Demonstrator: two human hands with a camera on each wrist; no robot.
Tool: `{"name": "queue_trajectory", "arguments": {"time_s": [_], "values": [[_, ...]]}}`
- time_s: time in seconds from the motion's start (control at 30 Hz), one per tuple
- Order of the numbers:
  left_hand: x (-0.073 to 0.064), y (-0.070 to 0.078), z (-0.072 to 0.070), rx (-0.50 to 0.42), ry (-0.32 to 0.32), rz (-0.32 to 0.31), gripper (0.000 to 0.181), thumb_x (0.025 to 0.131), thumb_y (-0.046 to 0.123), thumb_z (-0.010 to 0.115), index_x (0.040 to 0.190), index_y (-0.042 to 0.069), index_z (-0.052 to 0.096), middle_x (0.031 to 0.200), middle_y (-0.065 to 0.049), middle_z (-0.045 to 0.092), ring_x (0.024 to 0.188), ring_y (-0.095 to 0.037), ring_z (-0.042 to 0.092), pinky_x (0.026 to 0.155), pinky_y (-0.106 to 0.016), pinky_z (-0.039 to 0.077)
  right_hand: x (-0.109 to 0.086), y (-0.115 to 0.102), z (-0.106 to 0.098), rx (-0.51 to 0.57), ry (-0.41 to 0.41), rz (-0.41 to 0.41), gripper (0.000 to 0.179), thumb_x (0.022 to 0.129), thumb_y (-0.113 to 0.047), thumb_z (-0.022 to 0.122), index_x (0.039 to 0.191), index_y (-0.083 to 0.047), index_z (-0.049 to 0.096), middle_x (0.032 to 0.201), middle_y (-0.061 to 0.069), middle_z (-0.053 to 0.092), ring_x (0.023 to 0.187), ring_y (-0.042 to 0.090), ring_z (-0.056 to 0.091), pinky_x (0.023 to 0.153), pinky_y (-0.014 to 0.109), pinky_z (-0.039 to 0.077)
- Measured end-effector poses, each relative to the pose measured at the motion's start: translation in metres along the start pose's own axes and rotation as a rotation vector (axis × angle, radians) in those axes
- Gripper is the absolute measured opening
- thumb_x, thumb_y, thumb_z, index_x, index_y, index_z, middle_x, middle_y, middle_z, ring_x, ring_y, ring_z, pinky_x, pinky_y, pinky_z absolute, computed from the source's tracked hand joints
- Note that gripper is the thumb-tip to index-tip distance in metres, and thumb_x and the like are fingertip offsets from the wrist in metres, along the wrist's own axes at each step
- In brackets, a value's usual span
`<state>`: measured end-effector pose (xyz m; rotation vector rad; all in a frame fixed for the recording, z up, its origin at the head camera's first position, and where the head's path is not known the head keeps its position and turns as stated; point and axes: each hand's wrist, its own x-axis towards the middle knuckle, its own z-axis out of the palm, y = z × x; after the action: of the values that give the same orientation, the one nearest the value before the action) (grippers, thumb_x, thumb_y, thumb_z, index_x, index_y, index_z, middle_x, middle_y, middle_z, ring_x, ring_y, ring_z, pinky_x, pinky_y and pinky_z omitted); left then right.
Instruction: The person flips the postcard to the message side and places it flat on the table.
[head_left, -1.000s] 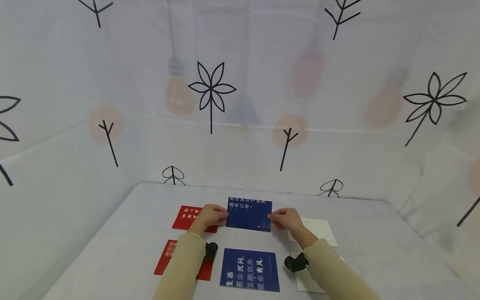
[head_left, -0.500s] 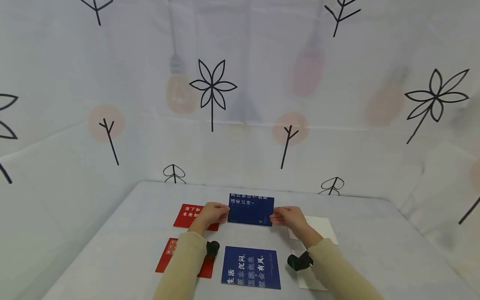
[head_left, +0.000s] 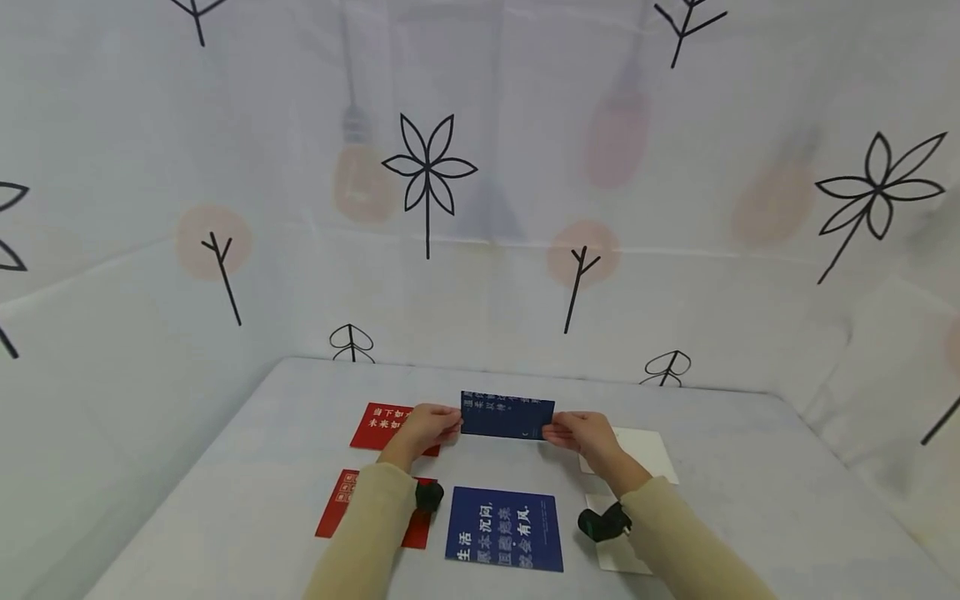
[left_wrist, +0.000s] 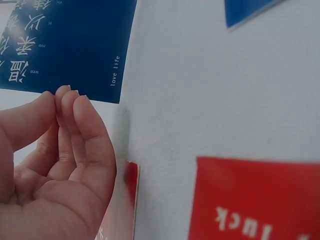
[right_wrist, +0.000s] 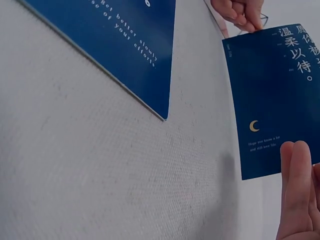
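Note:
Both hands hold a thin blue notebook [head_left: 504, 417] with white Chinese characters above the table, one at each short side. My left hand [head_left: 427, 431] pinches its left edge between thumb and fingertips; in the left wrist view those fingers [left_wrist: 90, 125] meet at the edge. On the opposite side my right hand [head_left: 585, 435] grips the right edge, and in the right wrist view a small gold moon shows on the cover. Nearer to me a second blue notebook [head_left: 505, 529] lies flat on the table.
Left of the blue ones lie two red notebooks, a far one [head_left: 378, 423] and a near one [head_left: 337, 508], both partly behind the left arm. Two white ones, far [head_left: 647, 452] and near [head_left: 622, 556], lie right, partly covered by the right arm. A patterned cloth [head_left: 480, 308] hangs behind.
The held blue notebook has lifted at its lower edge and tilted, so it looks shorter and darker now. It has also shifted slightly right with both hands. The other notebooks lie as before.

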<state>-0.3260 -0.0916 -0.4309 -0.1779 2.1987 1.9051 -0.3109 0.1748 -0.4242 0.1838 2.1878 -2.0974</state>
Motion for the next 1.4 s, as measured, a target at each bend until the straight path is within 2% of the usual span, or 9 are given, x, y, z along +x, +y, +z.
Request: {"name": "queue_trajectory", "arguments": {"time_s": [0.33, 0.5, 0.73, 0.93, 1.1, 1.4], "values": [[-0.0016, -0.0015, 0.0022, -0.058, 0.014, -0.028, 0.028, 0.092, 0.013, 0.059, 0.114, -0.005, 0.061, 0.096, -0.012, 0.064, 0.084, -0.019, 0.06, 0.078, -0.027, 0.052, -0.0016, -0.0011, -0.0013, 0.047, -0.017, -0.014, 0.034, 0.094, 0.0, 0.048, 0.119, 0.022, 0.046, 0.088, 0.019, 0.067, 0.076, 0.019, 0.067, 0.07, 0.029, 0.054], [-0.0005, -0.0023, 0.0011, -0.132, 0.02, -0.05, 0.031, 0.092, 0.014, 0.06, 0.116, -0.005, 0.06, 0.099, -0.013, 0.064, 0.088, -0.021, 0.062, 0.082, -0.032, 0.051, -0.0014, -0.0023, 0.0005, 0.044, -0.006, -0.014, 0.031, 0.092, 0.002, 0.049, 0.116, 0.022, 0.049, 0.088, 0.02, 0.067, 0.075, 0.019, 0.067, 0.07, 0.029, 0.055], [-0.0007, -0.0022, 0.001, -0.244, -0.002, -0.032, 0.033, 0.09, 0.01, 0.061, 0.116, -0.01, 0.058, 0.103, -0.017, 0.063, 0.095, -0.025, 0.062, 0.087, -0.037, 0.049, -0.0013, -0.0036, 0.0021, 0.021, 0.026, -0.006, 0.029, 0.09, -0.002, 0.056, 0.111, 0.018, 0.056, 0.09, 0.019, 0.067, 0.076, 0.019, 0.067, 0.069, 0.027, 0.054], [-0.0005, -0.0019, 0.0013, -0.23, 0.035, -0.058, 0.037, 0.087, 0.013, 0.066, 0.117, -0.007, 0.059, 0.102, -0.014, 0.065, 0.09, -0.022, 0.063, 0.084, -0.034, 0.051, -0.0015, -0.0011, 0.0031, -0.031, 0.053, -0.018, 0.029, 0.087, -0.002, 0.063, 0.109, 0.016, 0.059, 0.09, 0.013, 0.066, 0.072, 0.015, 0.062, 0.067, 0.026, 0.054], [0.0, -0.0021, 0.001, -0.213, 0.03, -0.055, 0.035, 0.088, 0.012, 0.065, 0.117, -0.006, 0.06, 0.104, -0.014, 0.065, 0.089, -0.022, 0.064, 0.082, -0.033, 0.052, -0.0018, 0.0006, 0.0033, -0.076, 0.07, -0.027, 0.028, 0.087, -0.003, 0.062, 0.109, 0.015, 0.06, 0.085, 0.009, 0.066, 0.069, 0.012, 0.058, 0.062, 0.022, 0.052], [0.0037, -0.0035, 0.0023, -0.213, 0.052, -0.085, 0.032, 0.088, 0.008, 0.064, 0.117, -0.007, 0.06, 0.105, -0.017, 0.064, 0.088, -0.022, 0.064, 0.08, -0.033, 0.052, -0.002, 0.0002, 0.0026, -0.083, 0.061, -0.016, 0.031, 0.087, -0.006, 0.064, 0.113, 0.011, 0.06, 0.09, 0.012, 0.064, 0.071, 0.014, 0.059, 0.062, 0.022, 0.052]]}}
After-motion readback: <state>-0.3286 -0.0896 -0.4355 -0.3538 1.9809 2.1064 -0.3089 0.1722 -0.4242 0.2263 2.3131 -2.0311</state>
